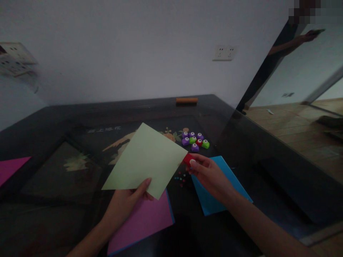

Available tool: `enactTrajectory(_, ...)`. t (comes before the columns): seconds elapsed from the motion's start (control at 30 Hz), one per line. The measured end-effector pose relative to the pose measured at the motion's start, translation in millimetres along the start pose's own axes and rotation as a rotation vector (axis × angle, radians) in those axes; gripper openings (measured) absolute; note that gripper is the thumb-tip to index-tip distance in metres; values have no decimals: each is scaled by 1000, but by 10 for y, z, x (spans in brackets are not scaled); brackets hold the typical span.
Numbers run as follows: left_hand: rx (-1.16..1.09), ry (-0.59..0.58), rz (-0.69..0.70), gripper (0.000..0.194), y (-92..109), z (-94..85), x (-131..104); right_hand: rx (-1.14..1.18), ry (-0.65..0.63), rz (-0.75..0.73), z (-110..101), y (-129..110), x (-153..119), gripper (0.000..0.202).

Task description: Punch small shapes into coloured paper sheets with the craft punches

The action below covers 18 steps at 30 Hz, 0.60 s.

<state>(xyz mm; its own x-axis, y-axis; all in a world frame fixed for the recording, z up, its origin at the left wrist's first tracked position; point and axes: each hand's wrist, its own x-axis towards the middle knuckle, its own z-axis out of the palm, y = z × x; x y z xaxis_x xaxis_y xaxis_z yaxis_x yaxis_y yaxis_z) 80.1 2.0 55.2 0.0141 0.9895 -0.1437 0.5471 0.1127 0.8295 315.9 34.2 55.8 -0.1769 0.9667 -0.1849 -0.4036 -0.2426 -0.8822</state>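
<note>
The sheet (146, 160) is pale green, four-sided, plain and unfolded. It is held raised and tilted, with one corner directed away from the person. The left hand (128, 201) grips its near edge, thumb on the upper face. The red punch (188, 159) is a small, compact unit, held between thumb and fingers of the right hand (211, 175) at the right-hand corner of the sheet. Engagement of that corner in the punch cannot be determined.

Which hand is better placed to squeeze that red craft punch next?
Probably the right hand: it pinches the red craft punch by the right corner of the pale green paper, while the left hand supports the paper.
</note>
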Motion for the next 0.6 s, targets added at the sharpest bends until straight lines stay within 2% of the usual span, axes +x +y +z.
enactTrajectory(0.3,15,5,-4,46,-33,16,-4,6,26,3,8,-20,-6,30)
enactTrajectory(0.6,143,-33,-52,50,-73,16,-3,25,80,-52,-4,-9,0,32)
